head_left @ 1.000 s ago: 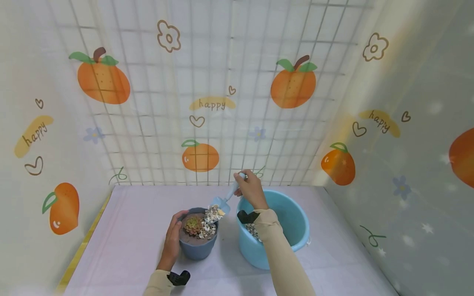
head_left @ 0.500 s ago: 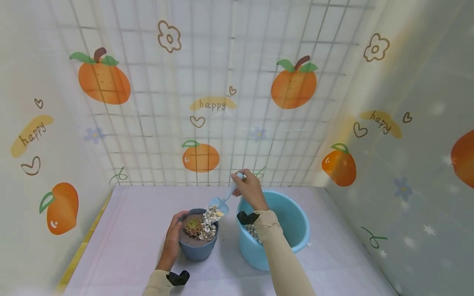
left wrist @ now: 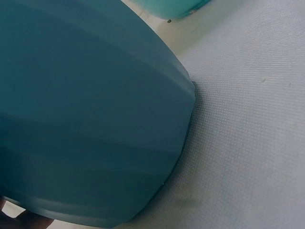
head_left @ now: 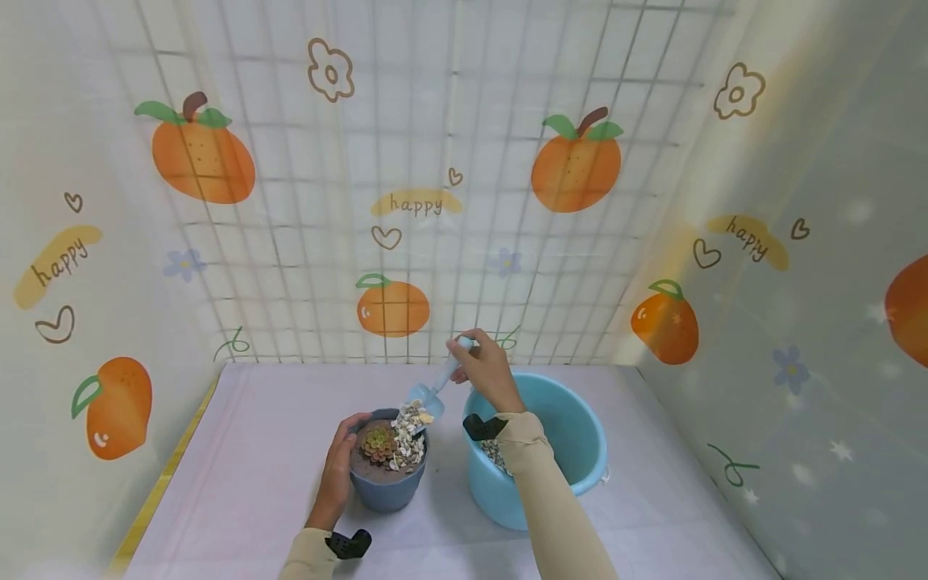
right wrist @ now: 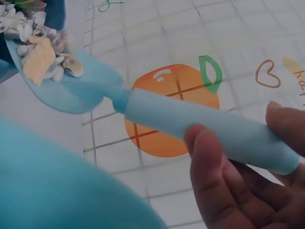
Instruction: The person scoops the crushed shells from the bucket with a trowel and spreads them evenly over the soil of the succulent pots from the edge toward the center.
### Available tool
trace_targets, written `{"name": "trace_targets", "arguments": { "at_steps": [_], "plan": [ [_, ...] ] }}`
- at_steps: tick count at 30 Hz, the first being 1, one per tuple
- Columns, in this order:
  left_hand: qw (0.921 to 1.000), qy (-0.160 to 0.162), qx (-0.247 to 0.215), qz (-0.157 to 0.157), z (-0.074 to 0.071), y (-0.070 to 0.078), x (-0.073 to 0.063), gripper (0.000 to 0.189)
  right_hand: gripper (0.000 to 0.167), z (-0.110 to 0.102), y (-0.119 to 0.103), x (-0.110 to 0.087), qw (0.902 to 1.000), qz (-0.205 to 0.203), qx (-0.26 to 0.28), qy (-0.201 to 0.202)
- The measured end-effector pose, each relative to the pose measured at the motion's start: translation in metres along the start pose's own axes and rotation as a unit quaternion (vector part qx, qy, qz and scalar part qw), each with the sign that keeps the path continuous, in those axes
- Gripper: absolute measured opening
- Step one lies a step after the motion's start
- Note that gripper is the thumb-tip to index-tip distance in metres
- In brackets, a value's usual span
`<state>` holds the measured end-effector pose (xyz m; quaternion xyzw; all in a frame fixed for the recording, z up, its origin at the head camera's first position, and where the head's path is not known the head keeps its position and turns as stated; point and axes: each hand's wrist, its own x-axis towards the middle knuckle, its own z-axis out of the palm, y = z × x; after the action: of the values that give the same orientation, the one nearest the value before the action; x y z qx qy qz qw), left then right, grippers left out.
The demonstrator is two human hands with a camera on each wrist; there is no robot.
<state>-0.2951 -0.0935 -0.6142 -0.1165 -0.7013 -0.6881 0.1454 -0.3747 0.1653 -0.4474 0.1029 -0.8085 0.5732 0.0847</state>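
My left hand [head_left: 337, 470] holds the left side of a blue-grey flower pot [head_left: 388, 495], its fingers curving along the rim. In the pot a small rosette succulent [head_left: 379, 444] grows in brown soil, with white shells [head_left: 403, 457] covering the soil to its right. My right hand [head_left: 489, 374] grips the handle of a light blue toy shovel [right wrist: 190, 121] between thumb and fingers. The shovel tilts down to the left over the pot's right rim. Small shells and a larger yellowish shell [right wrist: 39, 61] still lie on its blade.
Right of the pot stands a light blue bucket [head_left: 590, 447], with more shells or gravel [head_left: 495, 453] inside, partly hidden by my right forearm. A pale cloth [head_left: 275, 427] covers the table. Behind it rises a wire grid under a curtain printed with oranges.
My right hand has shifted slightly left, and the shovel has tipped further toward the pot. Shells have slid off it, so more lie beside the succulent. The left hand stays in place.
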Motion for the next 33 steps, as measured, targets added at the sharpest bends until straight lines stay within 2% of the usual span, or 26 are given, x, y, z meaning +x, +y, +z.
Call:
{"name": "trace_targets", "arguments": {
  "at_steps": [10,23,33],
  "plan": [
    [1.0,0.002,0.0,0.001,0.0005,0.0011,0.0008,0.044,0.037,0.0006,-0.0011,0.0002,0.9999,-0.004,-0.005,-0.01],
    [0.9999,0.003,0.001,-0.013,-0.0006,0.0001,0.0006,0.043,0.039,0.0022,-0.0017,0.0,0.9981,-0.05,0.006,-0.035],
    [0.9999,-0.004,-0.002,-0.013,-0.0004,-0.0003,0.0025,0.044,0.027,0.0035,-0.0017,0.0009,0.996,-0.073,0.005,-0.05]
  ]
}}
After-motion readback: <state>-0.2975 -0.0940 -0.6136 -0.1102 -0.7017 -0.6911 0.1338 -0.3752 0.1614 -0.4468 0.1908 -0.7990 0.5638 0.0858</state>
